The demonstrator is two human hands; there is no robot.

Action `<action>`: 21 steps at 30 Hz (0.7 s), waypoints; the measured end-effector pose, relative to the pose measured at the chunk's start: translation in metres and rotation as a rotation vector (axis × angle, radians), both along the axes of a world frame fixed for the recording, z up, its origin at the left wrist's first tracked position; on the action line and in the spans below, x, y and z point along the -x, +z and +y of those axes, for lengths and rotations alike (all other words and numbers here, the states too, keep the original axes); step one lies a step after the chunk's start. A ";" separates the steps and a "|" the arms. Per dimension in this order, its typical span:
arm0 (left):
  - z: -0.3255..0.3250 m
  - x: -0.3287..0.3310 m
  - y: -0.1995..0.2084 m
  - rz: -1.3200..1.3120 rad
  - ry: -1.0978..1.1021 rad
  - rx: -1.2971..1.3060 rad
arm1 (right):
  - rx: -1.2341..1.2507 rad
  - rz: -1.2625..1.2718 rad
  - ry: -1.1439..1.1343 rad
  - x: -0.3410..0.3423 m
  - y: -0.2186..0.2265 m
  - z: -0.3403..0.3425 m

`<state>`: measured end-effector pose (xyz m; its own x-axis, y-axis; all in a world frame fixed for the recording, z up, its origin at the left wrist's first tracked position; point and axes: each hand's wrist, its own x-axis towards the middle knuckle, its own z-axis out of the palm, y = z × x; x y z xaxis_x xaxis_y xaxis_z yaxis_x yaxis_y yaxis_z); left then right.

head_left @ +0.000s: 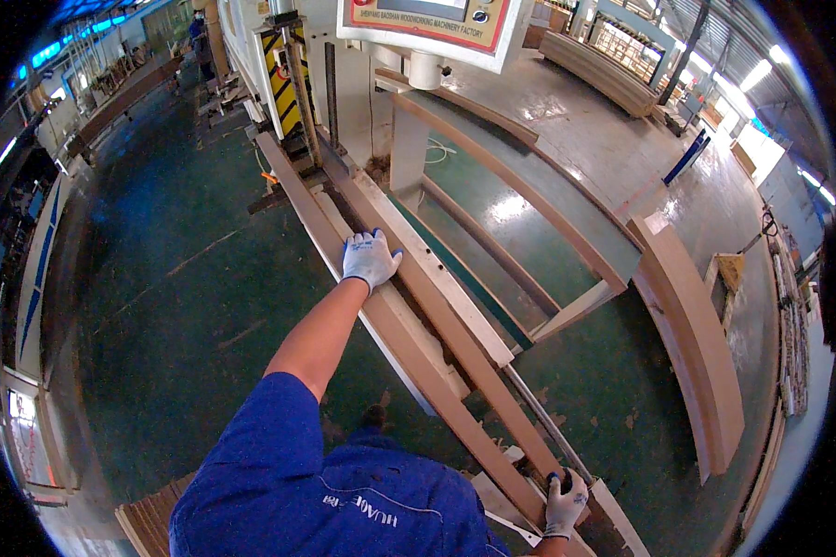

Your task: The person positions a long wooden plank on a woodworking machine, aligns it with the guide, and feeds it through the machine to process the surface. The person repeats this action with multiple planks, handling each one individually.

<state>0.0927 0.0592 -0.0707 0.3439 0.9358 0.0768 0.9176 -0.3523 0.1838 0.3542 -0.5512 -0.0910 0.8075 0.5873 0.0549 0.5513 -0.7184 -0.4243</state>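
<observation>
Two long, narrow brown boards lie side by side on a machine bed, running diagonally from far left to near right. My left hand (372,259), in a pale glove, is bent over the far part of the right-hand board (446,320), thumb toward its right side. The undersides of its fingers are hidden. At the near end of the same board, my gloved right hand (565,507) is closed around the edge. Left of it and parallel runs the other board (413,369), with a gap between the two.
A control panel (427,23) hangs over the machine's far end, near a yellow-and-black striped guard (288,88). To the right stands a frame table (520,190) with brown edges. A stack of long boards (687,334) stands beyond it. Corrugated brown sheets (149,520) are at lower left.
</observation>
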 end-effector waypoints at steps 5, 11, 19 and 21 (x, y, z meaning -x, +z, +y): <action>0.001 0.002 0.001 0.017 0.005 0.016 | 0.008 -0.005 -0.004 0.000 0.002 0.000; 0.001 0.001 -0.002 0.011 -0.001 -0.002 | -0.018 0.036 -0.013 -0.002 0.003 0.001; 0.004 0.001 -0.005 0.014 -0.002 -0.020 | -0.115 -0.040 0.021 -0.005 -0.011 -0.006; 0.002 0.001 -0.004 0.009 0.002 -0.027 | -0.116 0.004 0.011 -0.004 -0.006 -0.002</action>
